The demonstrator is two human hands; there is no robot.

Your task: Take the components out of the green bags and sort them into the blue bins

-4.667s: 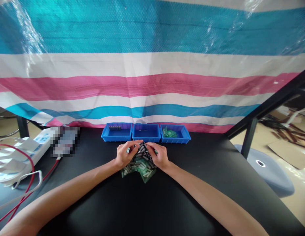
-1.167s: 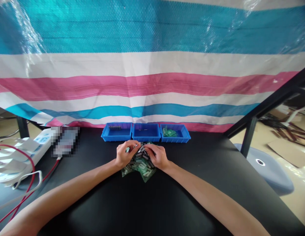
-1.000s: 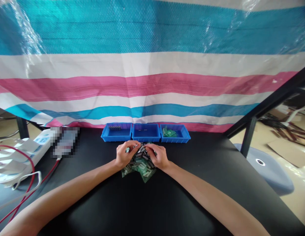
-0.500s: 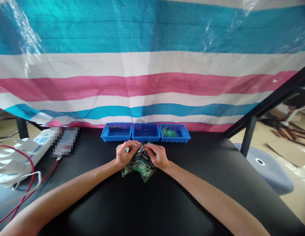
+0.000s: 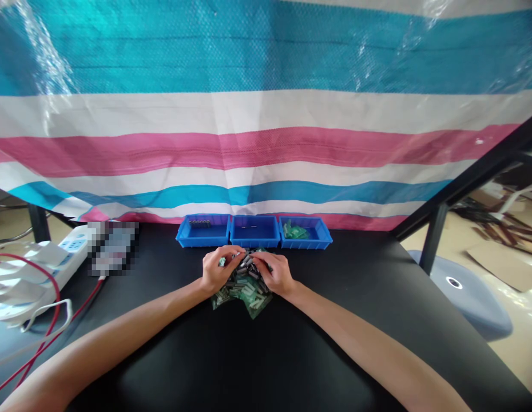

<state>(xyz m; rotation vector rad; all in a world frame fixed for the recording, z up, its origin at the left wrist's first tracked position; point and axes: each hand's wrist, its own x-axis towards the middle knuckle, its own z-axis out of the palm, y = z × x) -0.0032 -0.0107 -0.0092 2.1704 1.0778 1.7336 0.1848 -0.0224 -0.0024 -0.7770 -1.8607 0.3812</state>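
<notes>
A heap of small grey metal cylinders and green plastic packets lies on the black table between my hands. My left hand is at the heap's left side, thumb and fingers closed at its top; a bit of green and white shows by the palm. On the other side my right hand is closed too, its fingertips at the upper part of the heap. What either pinch holds is too small and too covered to make out.
Behind the heap stand three joined blue bins: the left bin has a row of small cylinders, the middle bin a few tiny pieces, the right bin green packets. A power strip with red and white cables lies left. Striped sheeting hangs behind.
</notes>
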